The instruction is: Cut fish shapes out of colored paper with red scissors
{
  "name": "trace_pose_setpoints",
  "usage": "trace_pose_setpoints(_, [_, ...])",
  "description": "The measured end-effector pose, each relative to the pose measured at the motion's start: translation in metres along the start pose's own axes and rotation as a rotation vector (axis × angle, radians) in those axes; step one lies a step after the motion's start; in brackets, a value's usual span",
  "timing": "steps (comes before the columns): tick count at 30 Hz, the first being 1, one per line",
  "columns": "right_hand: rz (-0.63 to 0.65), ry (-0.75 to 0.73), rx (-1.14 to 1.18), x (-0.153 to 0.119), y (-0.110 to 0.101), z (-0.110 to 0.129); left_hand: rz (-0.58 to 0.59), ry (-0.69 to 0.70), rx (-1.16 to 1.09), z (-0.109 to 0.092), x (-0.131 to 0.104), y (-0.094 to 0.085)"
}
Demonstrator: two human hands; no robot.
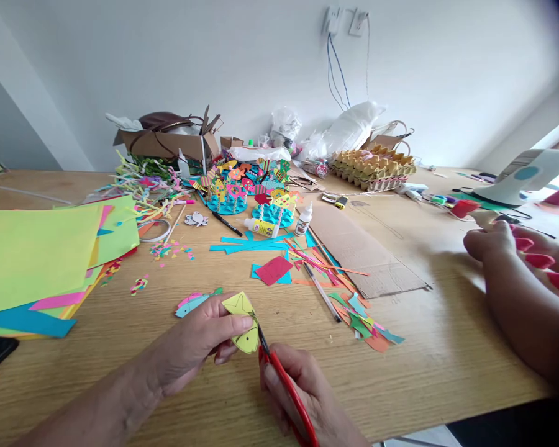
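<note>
In the head view, the left hand [214, 326] holds a yellow paper [246, 341] above the near middle of the table [135, 354], its fingers clamped on the paper with the thumb lying across the front. A fish with an eye and a tail is drawn on it in dark lines. The right hand [302, 375] has its fingers closed around the red handles of the scissors [292, 390]; the dark blades meet the paper's right edge, beside the left thumb. Just behind the left hand lie cut fish [193, 304] in blue and pink.

Farther back, a red paper [274, 270] lies over a blue piece, with a pen [323, 295] and a heap of paper scraps [366, 320] to the right, near a flat sheet of cardboard [363, 248]. Beyond stand a white glue bottle [304, 219] and, just left of it, a yellow-labelled tube [262, 228] lying on its side, in front of blue bases [227, 205] crowded with colourful paper fish. On the left is a stack of coloured sheets [37, 257]. At the far right, another person's hand [494, 242] and forearm reach in over the table, near a red-topped item [464, 208]; whether those fingers grip it, I cannot tell.
</note>
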State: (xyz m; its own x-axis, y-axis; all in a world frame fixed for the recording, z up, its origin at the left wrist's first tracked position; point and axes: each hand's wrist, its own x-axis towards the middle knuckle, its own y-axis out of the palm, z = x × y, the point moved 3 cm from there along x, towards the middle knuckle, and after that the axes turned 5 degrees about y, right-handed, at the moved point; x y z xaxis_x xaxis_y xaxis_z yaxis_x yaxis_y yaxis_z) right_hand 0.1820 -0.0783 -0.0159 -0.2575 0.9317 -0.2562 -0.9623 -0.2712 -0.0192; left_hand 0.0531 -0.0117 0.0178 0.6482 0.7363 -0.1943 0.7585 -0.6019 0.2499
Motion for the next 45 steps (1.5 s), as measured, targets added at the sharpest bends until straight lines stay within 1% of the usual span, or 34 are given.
trace_pose_setpoints(5, [-0.009, 0.024, -0.006, -0.001, 0.001, 0.004, -0.017, -0.012, 0.005, 0.0, -0.002, 0.0])
trace_pose_setpoints(10, [0.0, 0.006, -0.033, -0.001, 0.0, 0.001, -0.041, -0.013, 0.058, 0.001, -0.001, -0.002])
trace_pose_setpoints(18, [0.039, -0.014, -0.123, -0.002, -0.007, 0.002, 0.011, -0.01, 0.139, -0.005, 0.001, -0.001])
trace_pose_setpoints(23, [0.018, -0.013, -0.153, -0.004, -0.007, 0.001, 0.029, -0.009, 0.16, -0.007, 0.0, 0.0])
trace_pose_setpoints(27, [-0.01, -0.008, -0.209, -0.003, -0.009, -0.004, 0.037, -0.046, 0.187, -0.008, -0.001, -0.002])
trace_pose_setpoints(31, [-0.002, -0.029, -0.247, -0.004, -0.01, -0.003, 0.044, -0.082, 0.208, -0.008, -0.001, -0.005])
trace_pose_setpoints(37, [-0.001, -0.04, -0.309, -0.005, -0.012, 0.004, 0.155, -0.078, 0.235, -0.009, 0.001, -0.009])
trace_pose_setpoints(45, [0.026, 0.01, -0.353, -0.006, -0.013, 0.008, 0.197, -0.128, 0.256, -0.013, 0.002, -0.013])
